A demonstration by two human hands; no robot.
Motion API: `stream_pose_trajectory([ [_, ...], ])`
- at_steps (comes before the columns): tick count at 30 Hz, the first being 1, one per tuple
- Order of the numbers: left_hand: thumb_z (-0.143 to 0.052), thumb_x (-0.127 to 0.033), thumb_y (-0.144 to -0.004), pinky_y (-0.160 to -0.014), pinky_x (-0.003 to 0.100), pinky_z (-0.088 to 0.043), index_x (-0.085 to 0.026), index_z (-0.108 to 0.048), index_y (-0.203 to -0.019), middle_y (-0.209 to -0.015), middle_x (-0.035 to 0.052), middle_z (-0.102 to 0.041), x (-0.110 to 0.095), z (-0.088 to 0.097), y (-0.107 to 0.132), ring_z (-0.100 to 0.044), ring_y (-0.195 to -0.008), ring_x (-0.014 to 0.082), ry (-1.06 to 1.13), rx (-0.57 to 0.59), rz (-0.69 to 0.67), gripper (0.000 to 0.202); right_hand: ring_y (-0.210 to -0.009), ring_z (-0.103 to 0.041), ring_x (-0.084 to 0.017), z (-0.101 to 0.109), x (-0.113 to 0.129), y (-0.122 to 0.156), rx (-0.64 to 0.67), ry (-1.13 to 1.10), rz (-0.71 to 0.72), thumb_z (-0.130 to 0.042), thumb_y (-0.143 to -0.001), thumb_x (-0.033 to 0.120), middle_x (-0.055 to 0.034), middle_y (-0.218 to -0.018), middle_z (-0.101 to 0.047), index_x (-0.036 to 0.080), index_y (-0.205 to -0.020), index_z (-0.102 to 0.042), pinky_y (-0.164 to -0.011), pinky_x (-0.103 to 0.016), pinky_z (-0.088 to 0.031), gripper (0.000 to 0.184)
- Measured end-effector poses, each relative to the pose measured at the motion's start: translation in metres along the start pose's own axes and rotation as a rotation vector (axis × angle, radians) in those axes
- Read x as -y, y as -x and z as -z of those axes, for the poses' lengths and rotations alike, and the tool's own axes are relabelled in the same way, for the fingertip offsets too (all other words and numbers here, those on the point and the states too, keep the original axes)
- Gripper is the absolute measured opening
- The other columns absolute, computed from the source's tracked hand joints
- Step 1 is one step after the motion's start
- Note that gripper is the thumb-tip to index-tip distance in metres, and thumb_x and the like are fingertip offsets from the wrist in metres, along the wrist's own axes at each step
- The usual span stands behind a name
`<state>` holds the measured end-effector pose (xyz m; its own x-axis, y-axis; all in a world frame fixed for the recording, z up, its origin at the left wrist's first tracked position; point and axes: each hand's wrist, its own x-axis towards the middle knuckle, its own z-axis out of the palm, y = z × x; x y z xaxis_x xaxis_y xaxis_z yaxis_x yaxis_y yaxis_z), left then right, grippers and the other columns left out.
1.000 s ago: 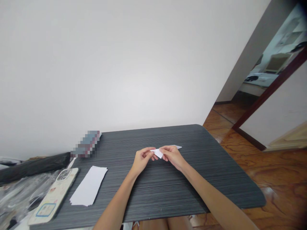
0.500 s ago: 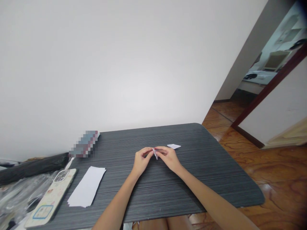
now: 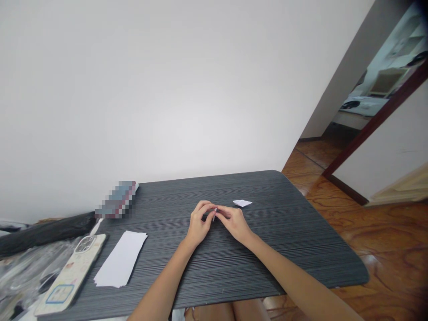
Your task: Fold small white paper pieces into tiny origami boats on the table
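My left hand (image 3: 199,223) and my right hand (image 3: 234,222) meet at the middle of a dark striped table (image 3: 294,249). Both pinch a small folded white paper piece (image 3: 214,212) between their fingertips; only a thin edge of it shows between the fingers. Just beyond my right hand, a second small folded white paper (image 3: 242,203) lies flat on the table, apart from the hands.
A stack of white paper strips (image 3: 121,258) lies at the left of the table, with a phone (image 3: 72,273) in a pale case beside it. A blurred box (image 3: 116,199) stands at the back left. A wooden floor (image 3: 384,240) lies to the right.
The paper piece, earlier held open and flat between the hands, is now folded narrow and almost hidden by the fingers. Both hands have lowered slightly toward the table.
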<state>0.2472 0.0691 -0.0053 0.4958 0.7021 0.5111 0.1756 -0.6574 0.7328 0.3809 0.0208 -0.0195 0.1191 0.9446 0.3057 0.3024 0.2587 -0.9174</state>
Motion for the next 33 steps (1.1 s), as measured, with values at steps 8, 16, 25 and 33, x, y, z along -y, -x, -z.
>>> stream_pose_trajectory([
  [8, -0.046, -0.018, -0.08, -0.079, 0.031, -0.042, -0.015, -0.054, -0.083, -0.087, 0.007, -0.054, 0.0, 0.002, -0.001, -0.051, -0.085, 0.0159, -0.051, 0.019, -0.042, 0.009, -0.089, -0.06, -0.02, 0.004, 0.008, 0.002, -0.022, 0.291, 0.093, -0.049, -0.078, 0.022, -0.0064, -0.097, -0.065, 0.018, -0.096, -0.061, -0.081, -0.032, -0.045, 0.022],
  [16, -0.045, -0.023, -0.079, -0.053, 0.019, -0.04, -0.016, -0.05, -0.087, -0.07, -0.0005, -0.053, 0.005, 0.003, 0.003, -0.048, -0.054, 0.0078, -0.012, 0.143, 0.153, 0.012, -0.055, -0.054, -0.012, 0.008, -0.005, -0.007, 0.112, 0.151, -0.099, -0.052, -0.075, 0.026, -0.0017, -0.062, -0.059, 0.016, -0.071, -0.055, -0.051, -0.023, -0.041, 0.012],
  [25, -0.052, -0.022, -0.075, -0.064, 0.025, -0.043, -0.017, -0.059, -0.09, -0.083, 0.0038, -0.054, 0.009, 0.009, 0.004, -0.05, -0.065, 0.0118, -0.201, 0.323, 0.072, 0.017, -0.045, -0.043, -0.008, 0.009, -0.01, -0.005, 0.165, 0.176, -0.052, -0.048, -0.077, 0.023, 0.0064, -0.053, -0.046, 0.018, -0.083, -0.049, -0.045, -0.019, -0.031, 0.008],
  [33, -0.053, -0.025, -0.076, -0.086, 0.037, -0.04, -0.019, -0.06, -0.095, -0.108, 0.0084, -0.052, 0.007, 0.016, 0.006, -0.048, -0.097, 0.0205, -0.314, 0.445, -0.149, 0.021, -0.072, -0.049, -0.013, 0.021, -0.006, -0.008, 0.207, 0.406, 0.086, -0.052, -0.075, 0.016, -0.0035, -0.084, -0.051, 0.016, -0.077, -0.061, -0.068, -0.025, -0.04, 0.008],
])
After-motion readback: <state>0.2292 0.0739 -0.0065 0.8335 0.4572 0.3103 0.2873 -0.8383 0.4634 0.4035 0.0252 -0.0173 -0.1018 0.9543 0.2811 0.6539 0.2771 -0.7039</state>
